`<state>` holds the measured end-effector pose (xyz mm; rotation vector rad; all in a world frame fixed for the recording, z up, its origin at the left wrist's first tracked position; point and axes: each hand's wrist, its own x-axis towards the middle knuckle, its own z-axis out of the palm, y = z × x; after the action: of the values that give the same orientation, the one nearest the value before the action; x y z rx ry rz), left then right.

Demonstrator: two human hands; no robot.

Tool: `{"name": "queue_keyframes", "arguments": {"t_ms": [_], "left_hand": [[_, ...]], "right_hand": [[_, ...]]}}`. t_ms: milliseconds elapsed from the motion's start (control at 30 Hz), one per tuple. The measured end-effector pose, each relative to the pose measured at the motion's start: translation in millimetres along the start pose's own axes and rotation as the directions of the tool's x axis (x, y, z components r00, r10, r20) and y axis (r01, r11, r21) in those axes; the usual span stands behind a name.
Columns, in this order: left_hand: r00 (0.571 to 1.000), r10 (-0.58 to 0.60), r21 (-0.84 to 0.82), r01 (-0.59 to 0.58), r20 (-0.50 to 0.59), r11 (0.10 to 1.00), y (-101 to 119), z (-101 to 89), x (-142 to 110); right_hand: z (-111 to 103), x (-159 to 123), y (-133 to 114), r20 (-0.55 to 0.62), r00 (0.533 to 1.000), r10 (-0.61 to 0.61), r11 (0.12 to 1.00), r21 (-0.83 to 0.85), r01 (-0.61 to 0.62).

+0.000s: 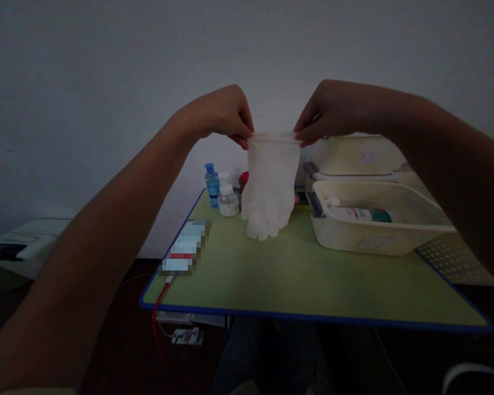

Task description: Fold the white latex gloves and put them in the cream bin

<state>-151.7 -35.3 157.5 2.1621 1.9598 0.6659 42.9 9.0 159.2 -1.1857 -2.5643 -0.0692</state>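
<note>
A whitish, see-through disposable glove hangs in the air above the table, cuff up and fingers down. My left hand pinches the left corner of its cuff. At the cuff's right corner, my right hand grips it between thumb and fingers. The cuff is stretched flat between both hands. Behind the glove, part of a red-topped item is hidden.
A green table with a blue edge carries a phone on a red cable, a blue bottle and a clear jar. At right, a cream bin holds a white bottle; another bin stands behind.
</note>
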Motion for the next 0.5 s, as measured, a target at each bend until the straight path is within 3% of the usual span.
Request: {"name": "queue_keyframes", "arguments": {"t_ms": [333, 500], "left_hand": [[0.988, 0.115, -0.164, -0.132, -0.107, 0.978, 6, -13.1, -14], [0.991, 0.084, -0.158, -0.100, -0.103, 0.982, 8, -15.6, -18]], "right_hand": [[-16, -19, -9, -0.090, 0.995, 0.035, 0.982, 0.188, -0.018], [-19, -24, -9, -0.105, 0.991, 0.078, 0.930, 0.367, -0.034]]}}
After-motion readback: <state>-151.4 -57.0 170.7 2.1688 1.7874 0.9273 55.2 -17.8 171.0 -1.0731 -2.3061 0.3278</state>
